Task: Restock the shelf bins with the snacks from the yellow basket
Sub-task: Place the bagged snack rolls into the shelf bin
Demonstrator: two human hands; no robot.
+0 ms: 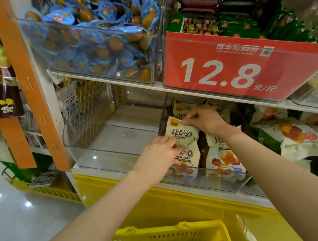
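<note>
Fingers [169, 141] pinch packet [181, 133] — in bin [108, 157] (clear).

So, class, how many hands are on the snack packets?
2: the left hand holds the top packet by its lower edge; the right hand pinches its upper edge.

A shop: clear shelf bins [108, 157] of packaged snacks, with a red price sign [226, 72] reading 12.8.

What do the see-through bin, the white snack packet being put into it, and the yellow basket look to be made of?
Bin: clear hard plastic, glossy, since you see straight through its wall. Snack packet: printed film, probably plastic, slightly matt and creased. Basket: yellow moulded plastic with a lattice of holes.
</note>
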